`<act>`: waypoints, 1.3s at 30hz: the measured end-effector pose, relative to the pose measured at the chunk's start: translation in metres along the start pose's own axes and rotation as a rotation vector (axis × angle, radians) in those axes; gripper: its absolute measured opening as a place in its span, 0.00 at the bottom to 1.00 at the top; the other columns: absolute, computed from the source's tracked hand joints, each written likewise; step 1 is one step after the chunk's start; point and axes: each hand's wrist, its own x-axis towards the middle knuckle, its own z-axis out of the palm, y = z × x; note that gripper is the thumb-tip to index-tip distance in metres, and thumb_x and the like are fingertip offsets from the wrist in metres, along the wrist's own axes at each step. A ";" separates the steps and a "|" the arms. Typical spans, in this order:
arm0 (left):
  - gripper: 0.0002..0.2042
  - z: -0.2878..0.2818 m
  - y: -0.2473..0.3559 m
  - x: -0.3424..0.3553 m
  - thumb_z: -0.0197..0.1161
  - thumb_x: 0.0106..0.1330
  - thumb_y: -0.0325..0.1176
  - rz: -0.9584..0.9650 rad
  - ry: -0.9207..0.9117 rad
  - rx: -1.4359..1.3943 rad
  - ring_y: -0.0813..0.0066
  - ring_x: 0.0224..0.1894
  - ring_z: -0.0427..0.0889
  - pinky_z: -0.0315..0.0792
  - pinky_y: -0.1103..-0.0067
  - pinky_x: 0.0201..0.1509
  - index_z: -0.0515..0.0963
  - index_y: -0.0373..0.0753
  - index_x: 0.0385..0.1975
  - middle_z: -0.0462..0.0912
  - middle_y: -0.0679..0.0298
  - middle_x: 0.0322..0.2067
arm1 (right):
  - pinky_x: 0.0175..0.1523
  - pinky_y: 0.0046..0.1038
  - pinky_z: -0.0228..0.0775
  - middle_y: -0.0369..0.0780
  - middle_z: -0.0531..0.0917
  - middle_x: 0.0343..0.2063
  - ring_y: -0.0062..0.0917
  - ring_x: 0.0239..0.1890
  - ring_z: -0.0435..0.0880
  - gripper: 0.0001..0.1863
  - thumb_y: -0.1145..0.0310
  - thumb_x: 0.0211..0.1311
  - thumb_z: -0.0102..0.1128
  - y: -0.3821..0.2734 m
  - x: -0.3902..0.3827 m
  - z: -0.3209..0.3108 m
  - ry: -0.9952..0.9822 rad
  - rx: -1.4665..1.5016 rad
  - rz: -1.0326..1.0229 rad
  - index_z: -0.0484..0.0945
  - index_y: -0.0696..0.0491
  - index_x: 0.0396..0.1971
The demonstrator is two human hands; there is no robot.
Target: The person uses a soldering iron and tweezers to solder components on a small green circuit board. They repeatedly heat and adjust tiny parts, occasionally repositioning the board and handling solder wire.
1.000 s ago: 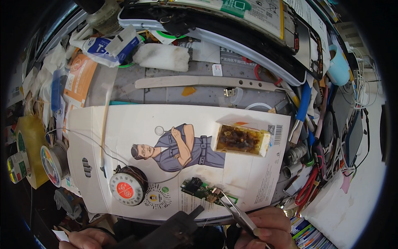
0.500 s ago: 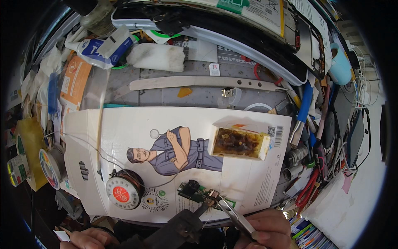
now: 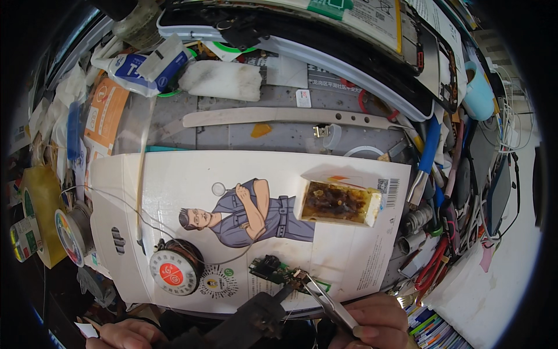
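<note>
Small green circuit board (image 3: 278,272) lies near the lower edge of a white printed sheet with a cartoon figure (image 3: 244,232) spread on the cluttered table (image 3: 244,136). Right hand (image 3: 372,320), grip closed on slim metal tweezers (image 3: 325,299), tips touching the board's right end. Left hand (image 3: 125,334) at the bottom edge, grip closed on a black soldering iron (image 3: 250,317); its tip reaches the board. Round solder spool with red centre (image 3: 172,272) sits left of the board. Open white box of amber flux (image 3: 339,202) lies up and right, well apart.
</note>
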 end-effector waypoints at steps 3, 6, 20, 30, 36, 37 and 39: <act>0.31 0.000 0.000 0.000 0.59 0.73 0.60 0.004 0.001 0.000 0.36 0.65 0.74 0.73 0.48 0.69 0.63 0.43 0.62 0.73 0.44 0.61 | 0.43 0.40 0.81 0.53 0.86 0.35 0.46 0.34 0.87 0.10 0.71 0.63 0.67 0.001 -0.001 0.000 0.008 0.007 -0.009 0.82 0.64 0.36; 0.31 0.000 -0.001 0.000 0.59 0.72 0.60 0.011 0.005 0.004 0.36 0.65 0.74 0.73 0.48 0.69 0.63 0.43 0.62 0.73 0.43 0.61 | 0.43 0.40 0.81 0.53 0.86 0.35 0.46 0.34 0.87 0.10 0.71 0.63 0.67 0.001 -0.002 0.001 0.011 0.017 0.001 0.82 0.64 0.36; 0.30 -0.002 -0.002 0.001 0.59 0.73 0.60 0.026 0.010 -0.010 0.35 0.65 0.74 0.74 0.49 0.68 0.64 0.42 0.61 0.73 0.43 0.61 | 0.43 0.39 0.81 0.52 0.86 0.35 0.44 0.34 0.86 0.09 0.72 0.61 0.68 -0.003 -0.004 0.005 0.035 0.003 0.035 0.82 0.63 0.36; 0.30 0.000 -0.004 0.002 0.59 0.73 0.60 0.025 0.010 -0.009 0.36 0.65 0.75 0.74 0.49 0.68 0.64 0.42 0.61 0.73 0.42 0.62 | 0.42 0.39 0.80 0.51 0.86 0.35 0.43 0.34 0.86 0.09 0.71 0.63 0.68 -0.006 -0.002 0.005 0.031 -0.010 0.065 0.81 0.62 0.36; 0.31 -0.001 -0.003 0.001 0.60 0.73 0.60 0.016 -0.008 -0.013 0.37 0.65 0.74 0.73 0.50 0.69 0.64 0.42 0.62 0.73 0.43 0.62 | 0.42 0.39 0.81 0.52 0.87 0.36 0.43 0.34 0.86 0.10 0.69 0.64 0.68 -0.006 -0.005 0.002 0.027 0.024 0.064 0.81 0.62 0.37; 0.31 0.000 -0.002 0.000 0.60 0.73 0.60 0.009 -0.005 -0.022 0.38 0.66 0.73 0.72 0.50 0.69 0.65 0.42 0.63 0.73 0.44 0.63 | 0.43 0.40 0.81 0.52 0.87 0.36 0.43 0.34 0.86 0.10 0.69 0.64 0.68 -0.004 -0.005 0.002 0.035 0.029 0.051 0.81 0.62 0.37; 0.31 0.000 0.003 -0.001 0.61 0.73 0.60 0.008 0.005 -0.033 0.40 0.66 0.72 0.72 0.52 0.68 0.66 0.43 0.63 0.73 0.46 0.63 | 0.41 0.39 0.81 0.52 0.86 0.35 0.42 0.33 0.86 0.11 0.67 0.67 0.66 0.002 -0.003 0.002 0.035 0.024 -0.014 0.80 0.61 0.36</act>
